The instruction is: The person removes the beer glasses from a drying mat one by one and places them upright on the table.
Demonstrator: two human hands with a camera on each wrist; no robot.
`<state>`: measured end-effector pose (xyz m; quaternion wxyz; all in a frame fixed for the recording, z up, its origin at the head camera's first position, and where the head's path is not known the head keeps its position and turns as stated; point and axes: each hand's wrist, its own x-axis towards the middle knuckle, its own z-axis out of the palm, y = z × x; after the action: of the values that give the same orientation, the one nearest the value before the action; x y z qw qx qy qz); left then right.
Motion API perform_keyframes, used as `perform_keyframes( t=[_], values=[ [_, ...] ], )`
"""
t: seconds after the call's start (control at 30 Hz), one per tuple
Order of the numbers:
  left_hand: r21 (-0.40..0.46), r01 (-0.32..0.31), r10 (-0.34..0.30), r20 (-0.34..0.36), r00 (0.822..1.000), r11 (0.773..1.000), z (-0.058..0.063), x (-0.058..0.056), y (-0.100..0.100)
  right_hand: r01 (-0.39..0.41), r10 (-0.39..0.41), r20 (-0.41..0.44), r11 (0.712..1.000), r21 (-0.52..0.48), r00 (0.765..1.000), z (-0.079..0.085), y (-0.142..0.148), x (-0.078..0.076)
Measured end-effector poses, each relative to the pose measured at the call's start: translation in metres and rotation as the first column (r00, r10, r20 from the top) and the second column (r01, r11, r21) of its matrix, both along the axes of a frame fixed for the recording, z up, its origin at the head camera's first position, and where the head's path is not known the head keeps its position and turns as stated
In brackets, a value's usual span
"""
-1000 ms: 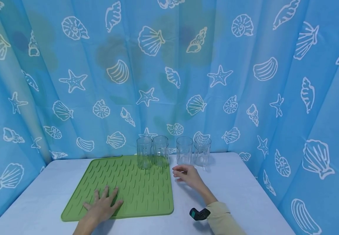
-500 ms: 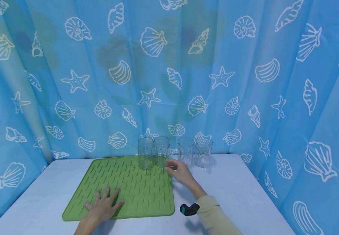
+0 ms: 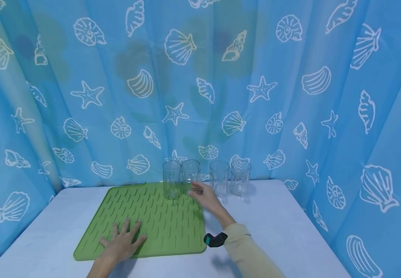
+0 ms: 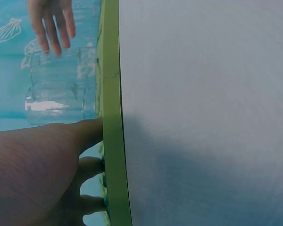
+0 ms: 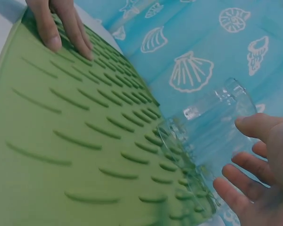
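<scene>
My left hand (image 3: 122, 241) lies with fingers spread on the front part of a green ridged silicone mat (image 3: 152, 231). My right hand (image 3: 205, 197) is over the mat's back right corner, fingers slightly bent and holding nothing. Just ahead of its fingertips stands a clear drinking glass (image 3: 191, 170), partly hidden by the hand. In the right wrist view, the thumb and fingers are spread beside a glass (image 5: 203, 127). Left of that pair's inner glass, another clear glass (image 3: 171, 181) also stands on the mat. The left wrist view shows the right hand (image 4: 52, 23) above the glasses (image 4: 54, 103).
Two more clear glasses, a nearer one (image 3: 219, 177) and a right-hand one (image 3: 240, 179), stand on the white tablecloth (image 3: 273, 216) right of the mat. A blue curtain (image 3: 200, 96) with shell prints hangs behind and at both sides. A black device (image 3: 215, 239) sits at the right wrist.
My right hand has moved left and slightly back, from in front of the glasses on the cloth to the right glass on the mat. My left hand has stayed put.
</scene>
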<state>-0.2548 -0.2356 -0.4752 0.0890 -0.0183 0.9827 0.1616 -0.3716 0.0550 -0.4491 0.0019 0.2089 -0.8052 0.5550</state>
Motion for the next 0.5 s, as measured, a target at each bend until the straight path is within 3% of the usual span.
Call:
perform_keyframes(
  t=[0.23,0.5],
  values=[
    [-0.008,-0.003,0.003,-0.002,1.0,1.0,0.0005,-0.0003,-0.0001,0.012,-0.013,0.026,1.0,0.009,1.0,-0.0033,-0.009,-0.0038],
    [-0.014,-0.003,0.003,-0.018,1.0,1.0,-0.0022,0.0002,-0.0012,0.115,-0.115,-0.025,0.993,-0.012,0.993,-0.0059,-0.0085,-0.0006]
  ],
)
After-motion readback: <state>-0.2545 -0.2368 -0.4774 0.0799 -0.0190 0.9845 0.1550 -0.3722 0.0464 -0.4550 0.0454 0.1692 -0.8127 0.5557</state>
